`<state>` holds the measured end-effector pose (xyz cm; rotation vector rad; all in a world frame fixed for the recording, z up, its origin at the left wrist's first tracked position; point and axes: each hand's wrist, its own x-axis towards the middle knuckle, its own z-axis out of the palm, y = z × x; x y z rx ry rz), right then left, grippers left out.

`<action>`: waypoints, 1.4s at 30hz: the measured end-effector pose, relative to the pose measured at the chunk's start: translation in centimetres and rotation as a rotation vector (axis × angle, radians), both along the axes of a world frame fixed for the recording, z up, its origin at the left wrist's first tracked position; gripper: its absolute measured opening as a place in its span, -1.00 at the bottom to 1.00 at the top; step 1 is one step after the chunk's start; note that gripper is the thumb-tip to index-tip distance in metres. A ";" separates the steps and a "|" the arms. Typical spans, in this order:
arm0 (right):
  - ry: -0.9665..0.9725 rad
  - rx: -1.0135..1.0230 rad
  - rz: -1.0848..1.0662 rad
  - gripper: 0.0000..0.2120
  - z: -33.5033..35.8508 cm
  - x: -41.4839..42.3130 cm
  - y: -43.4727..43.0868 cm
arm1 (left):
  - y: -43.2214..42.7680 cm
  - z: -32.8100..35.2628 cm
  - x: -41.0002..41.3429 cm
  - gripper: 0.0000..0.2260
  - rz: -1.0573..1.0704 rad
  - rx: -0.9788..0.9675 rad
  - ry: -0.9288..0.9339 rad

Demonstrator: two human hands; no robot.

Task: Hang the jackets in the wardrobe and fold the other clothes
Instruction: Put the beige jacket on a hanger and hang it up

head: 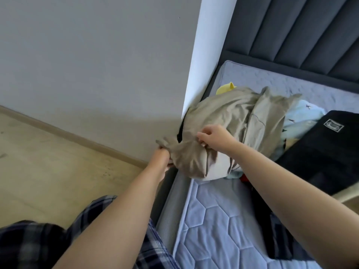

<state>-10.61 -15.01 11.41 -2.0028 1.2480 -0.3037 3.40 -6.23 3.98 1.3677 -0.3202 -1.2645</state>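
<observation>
From the head view, a grey wall (97, 65) meets a pale wood floor (38, 162) along a skirting board, and a white wall edge (206, 61) runs down to the left side of a bed with a dark padded headboard (303, 32) and a quilted bare mattress (209, 220). On the mattress, against its left edge and near the head end, lies a heap of clothes topped by a khaki garment (229, 117), crumpled and hanging a little over the left edge of the bed. The left hand (162, 156) grips a bunched end of this garment just beyond the mattress's left edge, fingers curled round the cloth. The right hand (212, 137) pinches a fold of the same garment a little farther in, thumb and fingertips closed on the fabric. Behind the khaki garment a yellow garment (226, 88) peeks out toward the headboard, and a light blue printed garment (303, 117) lies to its right. A black garment with a white patch (326, 148) covers the right side of the mattress. Plaid trousers (35, 247) show at the lower left.
</observation>
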 end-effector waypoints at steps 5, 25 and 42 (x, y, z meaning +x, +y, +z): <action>0.439 -0.302 -0.263 -0.11 -4.2 -1.1 -0.6 | 1.5 -0.9 1.2 -0.69 -0.152 0.086 0.043; 0.294 -0.213 -0.105 -0.23 -3.9 -0.1 1.0 | 0.6 -3.8 1.0 -0.78 -0.174 0.077 -0.145; 0.574 -0.045 0.580 -0.80 -8.4 -1.6 4.1 | 1.2 -6.0 1.2 -0.27 -0.239 0.273 -0.465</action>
